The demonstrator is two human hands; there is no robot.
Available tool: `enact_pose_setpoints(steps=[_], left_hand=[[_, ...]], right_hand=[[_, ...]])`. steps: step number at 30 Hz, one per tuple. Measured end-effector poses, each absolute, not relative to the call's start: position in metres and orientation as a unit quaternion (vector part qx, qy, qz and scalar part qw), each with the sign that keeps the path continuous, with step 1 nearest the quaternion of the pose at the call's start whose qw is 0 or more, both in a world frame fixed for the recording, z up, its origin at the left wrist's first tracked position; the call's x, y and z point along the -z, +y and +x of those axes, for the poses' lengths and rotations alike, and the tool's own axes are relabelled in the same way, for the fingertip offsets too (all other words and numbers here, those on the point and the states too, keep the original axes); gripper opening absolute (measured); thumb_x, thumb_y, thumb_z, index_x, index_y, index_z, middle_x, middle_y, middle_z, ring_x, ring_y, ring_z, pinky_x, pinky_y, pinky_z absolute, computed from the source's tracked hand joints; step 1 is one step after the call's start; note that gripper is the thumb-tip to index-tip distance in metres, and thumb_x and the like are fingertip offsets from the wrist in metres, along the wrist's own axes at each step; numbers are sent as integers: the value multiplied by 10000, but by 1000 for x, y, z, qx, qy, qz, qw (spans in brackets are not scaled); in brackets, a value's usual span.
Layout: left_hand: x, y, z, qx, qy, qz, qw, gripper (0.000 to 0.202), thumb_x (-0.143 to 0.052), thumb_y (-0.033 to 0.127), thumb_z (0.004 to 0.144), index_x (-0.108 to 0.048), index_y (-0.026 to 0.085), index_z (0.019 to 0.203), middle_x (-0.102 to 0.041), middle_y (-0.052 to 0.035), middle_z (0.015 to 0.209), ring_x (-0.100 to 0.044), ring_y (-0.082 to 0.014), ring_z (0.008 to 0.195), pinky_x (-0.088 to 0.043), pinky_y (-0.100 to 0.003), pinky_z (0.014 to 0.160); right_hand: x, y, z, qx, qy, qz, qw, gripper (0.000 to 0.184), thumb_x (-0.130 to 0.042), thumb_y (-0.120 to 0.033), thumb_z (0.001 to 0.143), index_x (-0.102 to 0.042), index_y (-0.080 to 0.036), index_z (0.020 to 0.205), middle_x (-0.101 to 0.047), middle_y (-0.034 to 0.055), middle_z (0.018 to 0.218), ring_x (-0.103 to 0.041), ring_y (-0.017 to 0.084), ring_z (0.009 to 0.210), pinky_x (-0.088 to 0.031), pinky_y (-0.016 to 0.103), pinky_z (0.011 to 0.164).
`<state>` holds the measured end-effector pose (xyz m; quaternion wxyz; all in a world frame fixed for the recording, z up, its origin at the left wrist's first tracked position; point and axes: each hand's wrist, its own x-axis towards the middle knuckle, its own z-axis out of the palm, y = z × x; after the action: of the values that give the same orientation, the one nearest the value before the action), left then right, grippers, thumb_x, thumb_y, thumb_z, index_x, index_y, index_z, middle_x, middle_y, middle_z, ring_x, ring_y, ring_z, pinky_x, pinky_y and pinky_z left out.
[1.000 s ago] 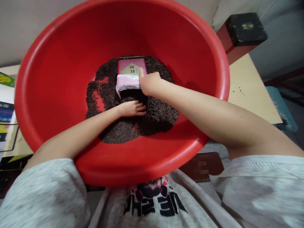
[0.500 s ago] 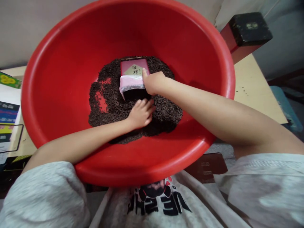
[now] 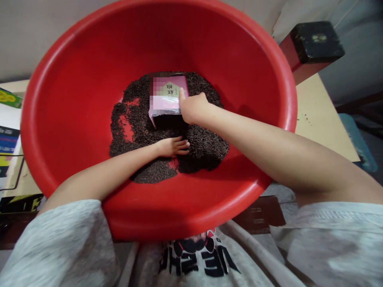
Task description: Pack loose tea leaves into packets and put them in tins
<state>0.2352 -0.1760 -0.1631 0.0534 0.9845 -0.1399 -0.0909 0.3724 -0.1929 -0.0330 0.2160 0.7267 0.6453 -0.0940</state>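
Dark loose tea leaves [image 3: 206, 135] lie heaped in the bottom of a big red plastic basin [image 3: 72, 99]. My right hand [image 3: 194, 107] grips a pink tea tin [image 3: 169, 101] at its right side, thumb on the labelled face. The tin lies on its side in the leaves with its dark open mouth facing me; a clear plastic film edges the mouth. My left hand [image 3: 173, 146] rests on the leaves just in front of that mouth, fingers apart and pointing right, with nothing gripped. The tin's far end is partly blurred out.
Behind the basin's right rim stands a tall pink box with a black lid [image 3: 317, 42]. A pale wooden table [image 3: 326, 115] carries the basin, with a few crumbs on it at right. Printed papers [image 3: 8, 139] lie at left, and a blue stool [image 3: 359, 139] shows below right.
My left hand has drawn back from the tin's mouth toward me, and its fingers have straightened. A red patch of basin floor now shows beneath it. The tin has barely shifted.
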Motion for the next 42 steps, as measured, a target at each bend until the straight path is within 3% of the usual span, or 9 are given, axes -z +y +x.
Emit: enact_pose_setpoints(steps=[5, 10, 16, 20, 25, 29, 32, 37, 42], left_hand=[[130, -161, 243, 122, -105, 987, -21, 372, -489, 88, 833, -597, 239, 1155, -553, -97, 1298, -514, -236, 1200, -410, -406, 995], [100, -146, 257, 78, 70, 994, -31, 379, -484, 126, 831, -594, 245, 1174, -580, -74, 1258, -541, -239, 1150, -430, -378, 967], [59, -131, 267, -7, 166, 986, 4, 483, -550, 230, 802, -497, 173, 1279, -515, -130, 1289, -503, -300, 1174, -409, -421, 967], [34, -133, 271, -123, 174, 974, 77, 399, -575, 388, 801, -567, 187, 1145, -542, -77, 1223, -464, -282, 1200, -323, -443, 1028], [-10, -147, 278, -227, 216, 948, 52, 259, -467, 418, 865, -618, 214, 917, -613, -68, 1026, -542, -243, 1052, -383, -399, 923], [-23, -145, 272, -362, 348, 865, -2, 289, -373, 356, 912, -567, 209, 756, -613, -61, 844, -565, -214, 873, -407, -384, 815], [-11, -132, 259, -417, 445, 787, 94, 272, -398, 259, 903, -492, 213, 652, -585, -28, 744, -549, -165, 781, -419, -321, 767], [13, -114, 237, -403, 570, 618, 361, 297, -369, 185, 901, -478, 175, 625, -505, 9, 569, -466, -95, 491, -379, -227, 530], [28, -114, 232, -333, 602, 597, 412, 314, -423, 318, 892, -521, 170, 633, -386, 48, 405, -382, -89, 361, -313, -200, 434]], right_hand=[[30, -189, 377, 139, 629, 741, 188, 959, -600, -262, 775, 22, -5, 1458, -586, 265, 1167, -576, 333, 1082, -431, 504, 918], [22, -189, 379, 158, 648, 725, 170, 942, -578, -152, 747, 18, 5, 1459, -515, 261, 1271, -537, 307, 1144, -454, 405, 932], [6, -182, 401, 158, 662, 732, 16, 502, -467, -185, 790, -512, -88, 1280, -593, 174, 1201, -579, 289, 1082, -479, 378, 889], [-6, -181, 417, 200, 611, 757, -115, 360, -403, -152, 790, -660, -125, 1040, -668, 112, 1042, -619, 223, 1025, -479, 303, 861], [-11, -180, 427, 224, 522, 796, -210, 367, -413, -150, 781, -635, -12, 1039, -654, 201, 1045, -638, 276, 977, -512, 381, 843], [-7, -176, 433, 317, 446, 793, -267, 463, -336, -119, 839, -441, 33, 1264, -603, 206, 1151, -619, 217, 1038, -532, 282, 765], [-2, -173, 429, 415, 407, 761, -288, 486, -213, -103, 885, -354, -25, 1344, -577, 153, 1228, -577, 172, 1115, -532, 225, 737], [5, -172, 415, 429, 458, 737, -250, 534, -56, -137, 932, -461, -114, 1281, -631, 117, 1131, -648, 159, 944, -555, 312, 729], [8, -174, 408, 432, 375, 759, -311, 468, -144, -131, 924, -459, -70, 1264, -633, 155, 1060, -653, 158, 901, -561, 293, 724]])
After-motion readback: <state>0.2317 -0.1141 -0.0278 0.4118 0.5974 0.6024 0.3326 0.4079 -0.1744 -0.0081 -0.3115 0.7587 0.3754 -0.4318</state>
